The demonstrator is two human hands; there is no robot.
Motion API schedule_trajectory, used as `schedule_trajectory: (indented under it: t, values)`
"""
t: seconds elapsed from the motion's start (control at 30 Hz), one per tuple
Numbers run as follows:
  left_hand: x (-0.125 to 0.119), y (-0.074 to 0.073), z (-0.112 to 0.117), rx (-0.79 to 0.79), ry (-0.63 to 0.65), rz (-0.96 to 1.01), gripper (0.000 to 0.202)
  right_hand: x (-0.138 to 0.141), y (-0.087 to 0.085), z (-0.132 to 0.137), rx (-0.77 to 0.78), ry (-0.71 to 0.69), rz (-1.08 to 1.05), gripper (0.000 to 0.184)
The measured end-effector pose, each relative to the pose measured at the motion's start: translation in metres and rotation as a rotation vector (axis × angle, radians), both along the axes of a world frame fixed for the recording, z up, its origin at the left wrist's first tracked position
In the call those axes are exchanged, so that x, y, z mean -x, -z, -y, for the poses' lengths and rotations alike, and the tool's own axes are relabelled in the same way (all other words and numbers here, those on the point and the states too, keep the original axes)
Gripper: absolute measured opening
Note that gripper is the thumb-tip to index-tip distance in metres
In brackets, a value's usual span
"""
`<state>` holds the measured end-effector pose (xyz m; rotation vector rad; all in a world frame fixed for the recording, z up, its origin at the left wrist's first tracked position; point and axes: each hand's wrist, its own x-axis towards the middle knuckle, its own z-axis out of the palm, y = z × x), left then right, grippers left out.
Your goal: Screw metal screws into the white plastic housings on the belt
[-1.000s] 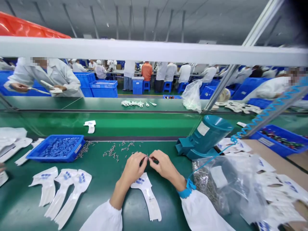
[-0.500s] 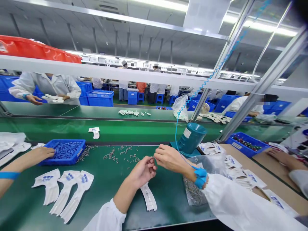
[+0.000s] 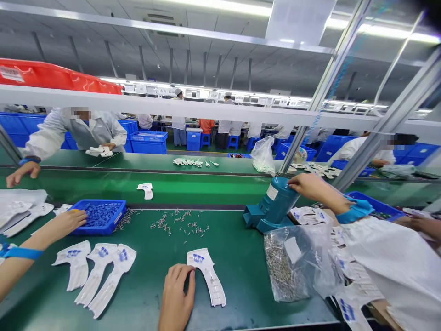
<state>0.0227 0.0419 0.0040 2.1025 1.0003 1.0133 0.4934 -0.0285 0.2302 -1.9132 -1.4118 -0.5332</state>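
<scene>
My left hand (image 3: 177, 294) lies on the green bench, fingers lightly curled and thumb apart. Its fingertips touch the left edge of a white curved plastic shell (image 3: 212, 280) with blue pieces in its wide end. My right hand (image 3: 306, 186) reaches to the upper rim of a teal cylindrical device (image 3: 275, 202), fingers bent together; whatever is between them is hidden. Small screws (image 3: 179, 223) lie scattered beyond the shell. Below the device rests a clear bag of screws (image 3: 282, 266). Several similar shells (image 3: 106, 271) lie to the left.
At left, a co-worker's hand (image 3: 67, 223) is at a blue tray (image 3: 98, 216) of small blue parts. A green conveyor belt (image 3: 200, 186) crosses behind, carrying one white shell (image 3: 146, 190). More shells lie under my right sleeve. A metal post (image 3: 310, 124) rises behind the device.
My hands have moved apart from their meeting point above the shell. The right went to the teal device; the left came down beside the shell. The person opposite has reached a hand out over the belt.
</scene>
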Motion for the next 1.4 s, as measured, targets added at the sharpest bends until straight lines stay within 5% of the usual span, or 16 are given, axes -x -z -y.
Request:
schedule_trajectory:
  t: [0.13, 0.33, 0.4, 0.5, 0.67, 1.1, 1.4]
  values:
    - [-0.002, -0.001, 0.001, -0.038, -0.055, -0.078, 0.025, 0.047, 0.020, 0.004, 0.157, -0.012, -0.004, 0.025]
    - [-0.004, -0.009, 0.007, -0.067, 0.134, -0.359, 0.048, 0.177, 0.144, -0.038, 0.492, -0.499, -0.178, 0.029]
    - [-0.004, -0.010, 0.009, -0.055, 0.169, -0.418, 0.052, 0.204, 0.180, -0.066, 0.498, -0.512, -0.208, 0.036]
    - [-0.003, -0.012, 0.010, -0.033, 0.187, -0.439, 0.055, 0.214, 0.210, -0.100, 0.504, -0.515, -0.229, 0.034]
    - [-0.003, -0.017, 0.010, 0.007, 0.186, -0.438, 0.052, 0.198, 0.220, -0.110, 0.542, -0.497, -0.285, 0.017]
    - [-0.004, -0.015, 0.008, -0.034, 0.150, -0.292, 0.044, 0.193, 0.220, -0.077, 0.463, -0.496, -0.679, 0.027]
    - [-0.045, -0.028, -0.001, 0.049, 0.051, -0.025, 0.020, 0.227, 0.201, -0.056, 0.404, -0.595, -1.054, 0.046]
